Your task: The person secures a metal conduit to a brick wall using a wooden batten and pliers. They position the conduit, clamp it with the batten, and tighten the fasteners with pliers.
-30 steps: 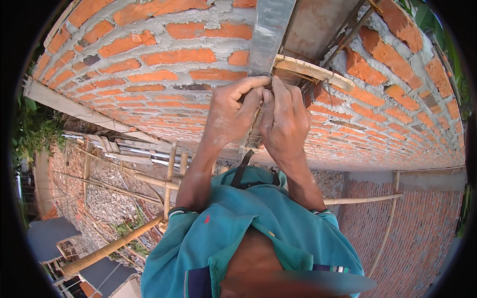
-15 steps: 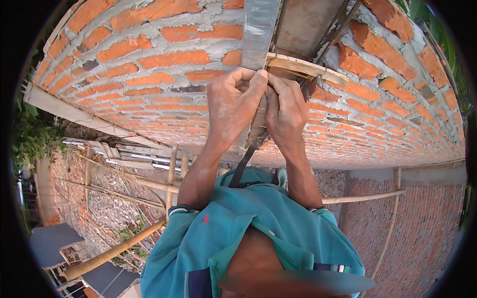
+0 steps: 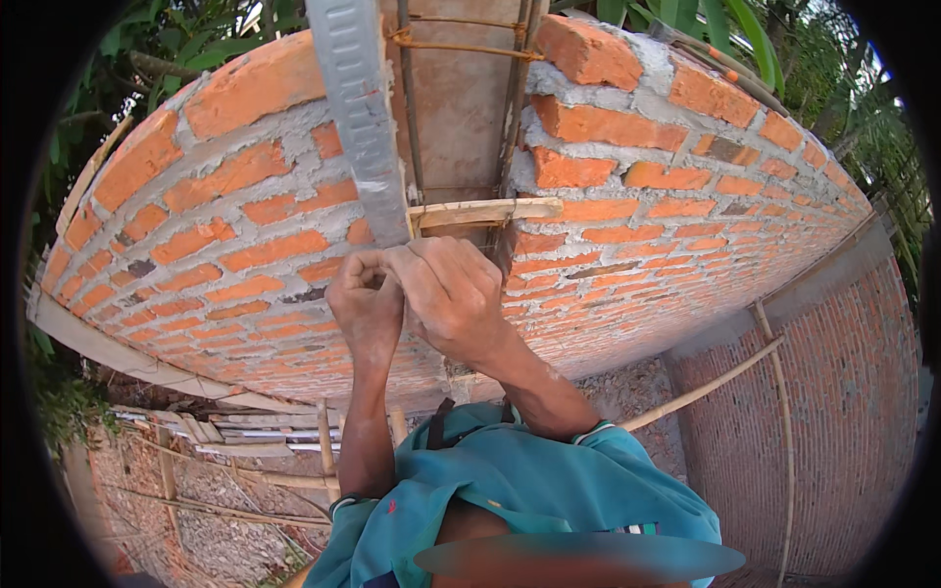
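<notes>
Both hands have come lower, now under the wooden strip point(image 3: 485, 211) at centre frame. Left hand point(image 3: 368, 304) and right hand point(image 3: 453, 294) touch, fingers curled tight beside the metal channel point(image 3: 363, 118); what they grip cannot be told.

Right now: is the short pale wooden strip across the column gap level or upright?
Roughly level: the pale wooden strip lies crosswise over the rebar gap, just above both hands.

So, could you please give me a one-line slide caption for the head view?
Both hands, left hand and right hand, close together below a wooden strip beside a metal channel on a brick wall.
</notes>
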Demonstrator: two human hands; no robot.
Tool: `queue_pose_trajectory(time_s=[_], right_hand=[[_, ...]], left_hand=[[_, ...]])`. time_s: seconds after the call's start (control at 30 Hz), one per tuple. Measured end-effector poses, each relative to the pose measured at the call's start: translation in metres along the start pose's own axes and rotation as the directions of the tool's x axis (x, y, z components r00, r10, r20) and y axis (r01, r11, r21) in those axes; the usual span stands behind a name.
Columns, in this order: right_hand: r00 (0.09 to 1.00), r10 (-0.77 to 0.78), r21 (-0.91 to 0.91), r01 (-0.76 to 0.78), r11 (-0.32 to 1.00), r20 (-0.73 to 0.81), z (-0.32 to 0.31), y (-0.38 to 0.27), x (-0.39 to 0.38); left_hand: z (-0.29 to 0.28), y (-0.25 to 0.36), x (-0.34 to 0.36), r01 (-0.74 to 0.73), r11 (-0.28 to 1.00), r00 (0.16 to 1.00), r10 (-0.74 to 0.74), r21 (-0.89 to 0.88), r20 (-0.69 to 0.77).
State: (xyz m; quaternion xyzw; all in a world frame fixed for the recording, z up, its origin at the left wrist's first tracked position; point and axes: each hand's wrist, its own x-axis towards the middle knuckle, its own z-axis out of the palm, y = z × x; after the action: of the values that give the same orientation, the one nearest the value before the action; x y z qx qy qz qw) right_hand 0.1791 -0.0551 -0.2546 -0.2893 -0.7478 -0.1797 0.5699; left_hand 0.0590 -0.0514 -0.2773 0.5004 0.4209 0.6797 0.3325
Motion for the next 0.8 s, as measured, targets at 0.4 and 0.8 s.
queue_pose_trajectory(time_s=[0.4,0.8], right_hand=[[0.924,0.359,0.118,-0.346,0.931,-0.128,0.018,-0.005,-0.027],[0.554,0.792,0.52,-0.77,0.37,0.257,0.019,0.03,-0.05]], left_hand=[[-0.023,-0.004,0.016,-0.379,0.861,0.892,0.438,0.339,-0.113],[-0.02,0.027,0.051,-0.283,0.907,0.945,0.32,0.313,-0.073]])
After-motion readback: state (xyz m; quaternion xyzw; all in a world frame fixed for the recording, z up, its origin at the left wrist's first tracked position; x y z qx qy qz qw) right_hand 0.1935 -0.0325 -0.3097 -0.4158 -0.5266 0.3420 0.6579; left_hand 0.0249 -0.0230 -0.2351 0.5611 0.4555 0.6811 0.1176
